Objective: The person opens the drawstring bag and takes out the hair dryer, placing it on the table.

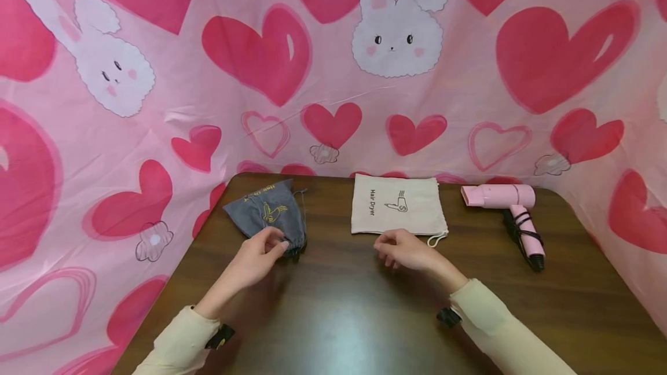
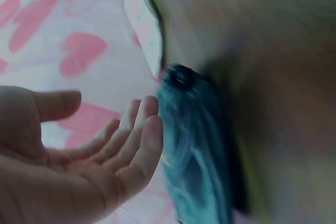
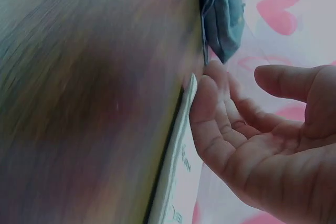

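My left hand (image 1: 260, 256) hovers by the gathered end of a grey drawstring pouch (image 1: 275, 213) with a yellow hair dryer print. In the left wrist view its fingers (image 2: 137, 153) are loosely bent, thumb apart, with nothing between them, beside the pouch (image 2: 194, 145). My right hand (image 1: 406, 249) is just in front of the near edge of a flat cream drawstring bag (image 1: 398, 207) printed "Hair Dryer". The right wrist view shows its relaxed fingers (image 3: 207, 98) near that bag's edge (image 3: 181, 171), holding nothing.
A pink hair dryer (image 1: 500, 197) lies at the right of the brown table (image 1: 333, 311), a black cord wrapped round its handle (image 1: 528, 236). A pink heart-and-rabbit cloth (image 1: 333, 85) hangs behind and along both sides. A white cord (image 1: 439, 238) trails from the cream bag.
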Action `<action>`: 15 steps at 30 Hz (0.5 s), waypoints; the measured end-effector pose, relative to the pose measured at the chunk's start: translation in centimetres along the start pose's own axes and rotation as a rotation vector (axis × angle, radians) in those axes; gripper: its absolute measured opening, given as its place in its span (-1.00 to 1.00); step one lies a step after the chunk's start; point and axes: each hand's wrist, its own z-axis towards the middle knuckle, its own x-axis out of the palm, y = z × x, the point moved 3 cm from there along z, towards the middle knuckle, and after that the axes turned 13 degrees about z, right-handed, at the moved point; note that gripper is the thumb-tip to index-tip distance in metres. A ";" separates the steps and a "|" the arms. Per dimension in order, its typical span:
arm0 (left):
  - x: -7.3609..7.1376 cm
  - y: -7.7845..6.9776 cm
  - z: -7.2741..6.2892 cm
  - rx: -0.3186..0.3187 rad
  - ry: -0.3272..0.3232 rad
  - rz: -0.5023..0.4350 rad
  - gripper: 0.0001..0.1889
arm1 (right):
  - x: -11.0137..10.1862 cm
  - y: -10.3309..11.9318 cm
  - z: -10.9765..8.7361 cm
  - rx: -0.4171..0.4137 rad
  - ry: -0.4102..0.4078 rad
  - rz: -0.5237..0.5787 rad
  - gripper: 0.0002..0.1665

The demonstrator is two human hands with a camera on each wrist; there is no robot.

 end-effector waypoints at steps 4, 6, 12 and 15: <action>-0.3 2.2 -0.6 -0.148 -0.026 -0.008 -0.82 | 1.1 -0.1 1.0 -0.003 0.009 0.014 -0.75; -0.3 3.0 -0.7 -0.178 -0.009 0.024 -0.79 | 1.7 0.0 1.6 0.004 0.017 0.011 -0.76; 0.2 4.2 -0.1 -0.209 0.077 0.083 -0.70 | 2.7 0.8 3.6 0.020 0.005 -0.012 -0.75; 0.6 4.6 0.3 -0.267 0.118 -0.028 -0.65 | 3.3 1.3 4.7 0.042 -0.008 0.011 -0.75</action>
